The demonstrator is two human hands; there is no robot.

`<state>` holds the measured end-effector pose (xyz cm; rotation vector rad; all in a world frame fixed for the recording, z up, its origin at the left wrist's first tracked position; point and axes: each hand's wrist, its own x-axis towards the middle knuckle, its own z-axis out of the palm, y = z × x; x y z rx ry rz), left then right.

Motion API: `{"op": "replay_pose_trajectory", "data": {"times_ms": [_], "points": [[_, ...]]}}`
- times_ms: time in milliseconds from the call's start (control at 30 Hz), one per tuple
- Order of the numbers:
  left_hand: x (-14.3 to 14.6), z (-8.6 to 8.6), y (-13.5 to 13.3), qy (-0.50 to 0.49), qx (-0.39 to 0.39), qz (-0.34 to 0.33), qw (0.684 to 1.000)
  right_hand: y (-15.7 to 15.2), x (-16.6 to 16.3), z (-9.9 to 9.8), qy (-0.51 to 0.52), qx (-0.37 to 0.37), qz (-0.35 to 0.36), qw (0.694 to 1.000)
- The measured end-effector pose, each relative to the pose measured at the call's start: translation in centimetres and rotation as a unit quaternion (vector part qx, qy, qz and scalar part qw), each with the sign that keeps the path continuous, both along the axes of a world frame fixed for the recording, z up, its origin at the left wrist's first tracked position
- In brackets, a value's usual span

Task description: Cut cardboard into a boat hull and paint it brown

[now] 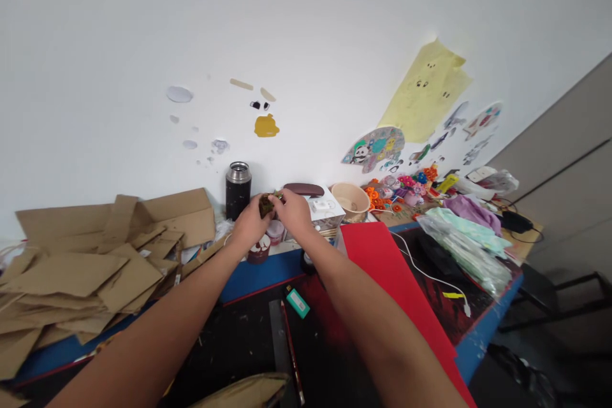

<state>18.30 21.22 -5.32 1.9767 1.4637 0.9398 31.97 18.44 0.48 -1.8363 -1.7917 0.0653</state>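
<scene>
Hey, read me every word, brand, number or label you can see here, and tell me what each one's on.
No text can be read.
White label on the teal item: too small and blurred.
Yellow strip near the white cable: any print too small.
White box: side markings too blurred.

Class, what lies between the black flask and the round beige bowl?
In the head view: the left hand and right hand, holding a small greenish-brown clump, then a brown case and a white-topped box nearer the bowl.
</scene>
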Motion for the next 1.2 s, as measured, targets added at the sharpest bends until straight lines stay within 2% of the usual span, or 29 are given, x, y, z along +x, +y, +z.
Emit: {"op": "replay_pose_trajectory", "data": {"times_ms": [333,500,700,867,1033,1200], "points": [[0.1,0.0,0.0,-0.002,-0.017,0.006,1.000,-1.1,0.4,2.4,-0.023,0.007,0.019,1.000],[0.1,0.1,-0.1,-0.003,-0.025,0.010,1.000,-1.9,1.8,3.3,0.029,0.014,0.010,0.999],[0.0,0.2,-0.2,-0.005,-0.029,0.007,1.000,-2.0,2.8,3.2,0.128,0.038,0.017,0.991],[0.0,0.1,-0.1,-0.007,-0.029,0.004,1.000,-1.6,3.1,2.5,0.258,0.058,0.030,0.964],[-0.1,-0.2,-0.1,-0.013,-0.029,0.006,0.999,-1.1,3.7,1.7,0.391,0.063,0.019,0.918],[-0.2,-0.5,-0.1,-0.022,-0.029,0.009,0.999,-1.3,4.5,1.1,0.476,0.065,0.003,0.877]]}}
